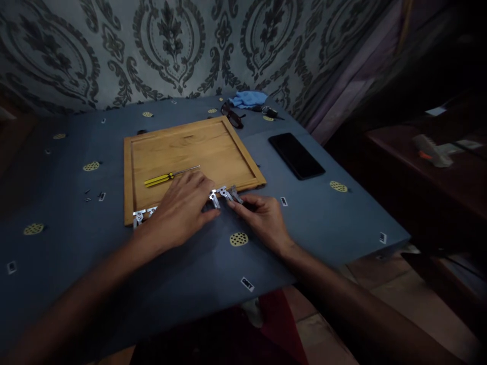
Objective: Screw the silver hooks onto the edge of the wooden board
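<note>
A framed wooden panel point(205, 137) like a cabinet door lies on the table. Several silvery metal hinges run along its near edge, with one hinge point(139, 217) at the left corner and others at the right. My left hand point(186, 208) rests over the near edge, its fingers lying across the wood and its thumb apart, beside a hinge point(214, 198). Between the thumb and fingers of my right hand point(262, 215) is the rightmost hinge point(235, 194), at the panel's near edge. A yellow and black screwdriver point(163, 178) lies on the panel just beyond my left hand.
A black phone point(297, 155) lies right of the panel. Dark sunglasses point(233, 116) and a blue cloth point(249, 99) are at the back. Small screws point(88, 199) lie on the patterned blue tablecloth point(68, 248) at left. The table's right edge drops to a tiled floor.
</note>
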`<state>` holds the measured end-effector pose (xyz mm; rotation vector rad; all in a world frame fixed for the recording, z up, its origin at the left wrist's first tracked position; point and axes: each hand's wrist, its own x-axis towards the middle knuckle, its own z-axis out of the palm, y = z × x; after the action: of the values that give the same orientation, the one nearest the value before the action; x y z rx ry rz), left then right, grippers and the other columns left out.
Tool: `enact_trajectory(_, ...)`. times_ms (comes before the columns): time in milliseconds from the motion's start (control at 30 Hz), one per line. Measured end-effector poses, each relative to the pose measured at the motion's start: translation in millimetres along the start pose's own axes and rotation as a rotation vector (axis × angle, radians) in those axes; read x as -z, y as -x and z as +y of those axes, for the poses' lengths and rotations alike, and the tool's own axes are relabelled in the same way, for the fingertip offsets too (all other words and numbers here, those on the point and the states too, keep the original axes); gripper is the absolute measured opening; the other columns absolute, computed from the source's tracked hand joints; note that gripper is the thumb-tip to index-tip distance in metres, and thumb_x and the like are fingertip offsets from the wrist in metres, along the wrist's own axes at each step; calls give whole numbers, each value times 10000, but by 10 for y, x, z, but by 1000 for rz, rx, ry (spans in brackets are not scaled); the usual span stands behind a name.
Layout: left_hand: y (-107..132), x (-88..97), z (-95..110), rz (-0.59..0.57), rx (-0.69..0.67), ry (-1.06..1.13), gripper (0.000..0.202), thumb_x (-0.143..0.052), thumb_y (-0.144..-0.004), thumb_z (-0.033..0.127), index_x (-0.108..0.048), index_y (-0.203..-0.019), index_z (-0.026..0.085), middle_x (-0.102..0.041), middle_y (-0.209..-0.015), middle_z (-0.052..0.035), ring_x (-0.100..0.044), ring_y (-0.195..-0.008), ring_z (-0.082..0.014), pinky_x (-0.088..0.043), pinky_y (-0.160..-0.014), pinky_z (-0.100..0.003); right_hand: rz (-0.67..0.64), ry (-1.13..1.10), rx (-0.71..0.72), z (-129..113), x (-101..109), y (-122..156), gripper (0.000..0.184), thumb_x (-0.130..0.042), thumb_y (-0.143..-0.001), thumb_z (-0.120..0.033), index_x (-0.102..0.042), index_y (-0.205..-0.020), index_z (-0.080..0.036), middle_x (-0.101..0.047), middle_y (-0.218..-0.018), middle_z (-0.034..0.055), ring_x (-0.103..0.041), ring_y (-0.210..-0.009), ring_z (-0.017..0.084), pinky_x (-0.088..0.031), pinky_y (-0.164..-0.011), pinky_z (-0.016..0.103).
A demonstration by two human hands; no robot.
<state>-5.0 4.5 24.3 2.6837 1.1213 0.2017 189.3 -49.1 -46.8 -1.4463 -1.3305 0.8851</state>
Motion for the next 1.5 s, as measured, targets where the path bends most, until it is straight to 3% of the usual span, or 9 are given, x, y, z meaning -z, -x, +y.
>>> enact_trajectory(233, -75, -79, 51, -3, -25, -60, 263, -716, -910, 353, -626, -1080, 173, -637, -1162, -93, -563, -1144, -311, -461, -960, -443, 16, -1, -2, 8, -16, -10, 272, -730, -831, -435, -818, -773, -184, -712, -644, 8, -552, -571, 132, -360, -515, 250)
enact_trajectory(567, -121, -164, 7, -24, 17, -52, 339, -724, -899, 407, -625, -1116, 166, -659, -1196, -113, -575, -1162, -326, -458, -981, -461, 6, -35, -40, -34, -32, -19, 448, -741, -787, -603, -746, -666, -172, -577, -538, -18, -451, -517, 110, -339, -515, 259)
enact_trajectory(1133, -224, -159, 140, -95, 106, -67, 373, -727, -913, 430, -672, -1125, 128, -665, -1198, -122, -575, -1199, -341, -469, -1002, -473, -34, 69, -12, -23, -5, -14, 416, -640, -905, -458, -665, -615, -161, -520, -547, -22, -431, -548, 93, -282, -521, 253)
enact_trajectory(1500, -239, -154, 188, -70, 121, -144, 301, -645, -966, 392, -705, -1124, 143, -693, -1181, -112, -607, -1170, -341, -473, -992, -485, -41, 106, -20, -17, -11, -13, 475, -609, -917, -539, -672, -635, -161, -518, -559, -13, -450, -557, 109, -288, -523, 259)
